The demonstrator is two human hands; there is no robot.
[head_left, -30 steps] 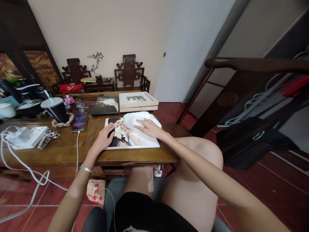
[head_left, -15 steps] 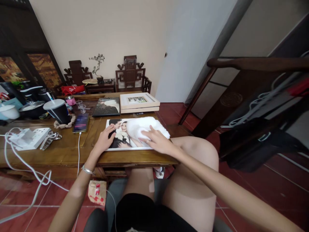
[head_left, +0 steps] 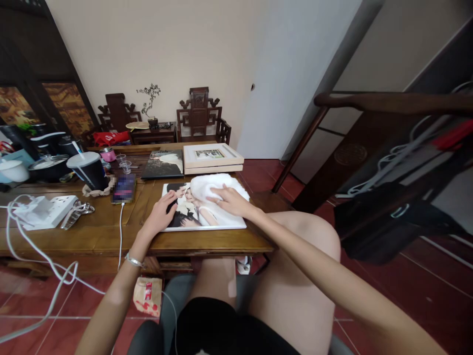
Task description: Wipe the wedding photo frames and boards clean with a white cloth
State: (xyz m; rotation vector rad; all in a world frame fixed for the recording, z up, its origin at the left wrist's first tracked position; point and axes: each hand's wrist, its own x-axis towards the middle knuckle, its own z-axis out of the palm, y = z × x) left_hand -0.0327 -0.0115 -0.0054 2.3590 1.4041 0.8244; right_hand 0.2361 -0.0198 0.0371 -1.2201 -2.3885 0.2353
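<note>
Photo panel [head_left: 195,212] lies beneath our left hand [head_left: 161,212], which rests flat on its edge, probably to steady it while our right hand [head_left: 233,202], fingers spread, presses white cloth [head_left: 201,186] against it.

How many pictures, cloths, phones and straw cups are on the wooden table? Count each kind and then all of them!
Pictures: 3 (couple picture, dark picture, small framed picture)
Cloths: 1 (white cloth)
Phones: 1 (phone)
Straw cups: 1 (cup with a straw)
Total: 6
</note>
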